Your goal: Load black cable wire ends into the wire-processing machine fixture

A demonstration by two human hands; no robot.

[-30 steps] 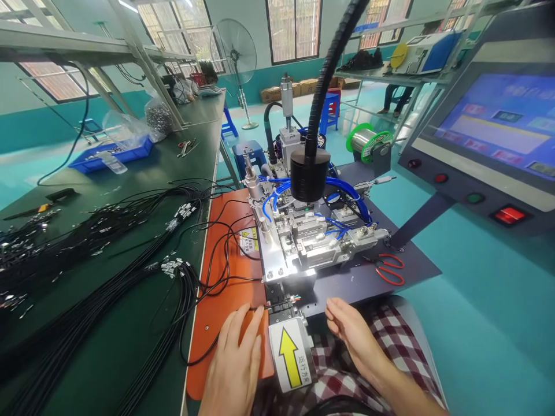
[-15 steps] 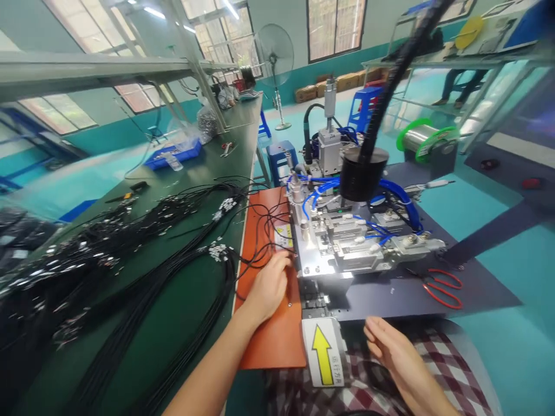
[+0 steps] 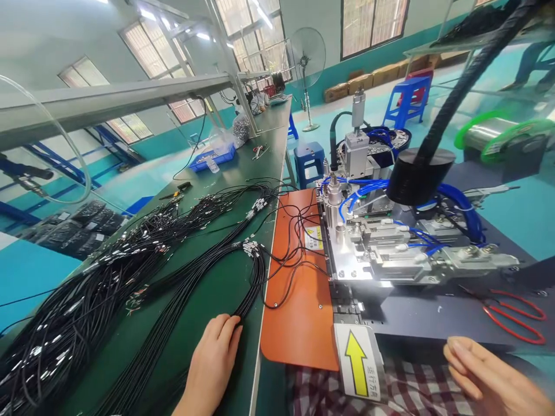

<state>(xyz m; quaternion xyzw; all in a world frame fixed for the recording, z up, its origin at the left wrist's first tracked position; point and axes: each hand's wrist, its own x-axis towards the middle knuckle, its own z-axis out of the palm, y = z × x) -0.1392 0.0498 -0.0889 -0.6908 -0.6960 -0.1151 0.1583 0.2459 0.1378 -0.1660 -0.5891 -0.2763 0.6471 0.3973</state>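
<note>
My left hand [image 3: 214, 361] rests at the right of the green table, its fingers bent over a bundle of thin black cables [image 3: 256, 286] with small pale connectors. The fingertips touch the bundle; how many cables they hold is hidden. My right hand [image 3: 489, 372] hovers above my lap near the machine's front edge, fingers loosely curved, with nothing visible in it. Several cables cross the orange plate [image 3: 299, 329] to the metal machine [image 3: 347, 251], their ends lying along its left side. A label with a yellow arrow [image 3: 358, 364] stands at the machine's front.
Red-handled scissors [image 3: 515, 315] lie on the machine's dark base at right. A black cylinder [image 3: 420, 176] on a flexible arm hangs over the machine. More black cables [image 3: 95, 312] are heaped at left. Farther back are a blue tray [image 3: 212, 157], a wire spool [image 3: 498, 136] and a standing fan [image 3: 304, 60].
My left hand has left the machine's side and orange plate and come left and down to the cable bundle on the green table. The camera view has turned left.
</note>
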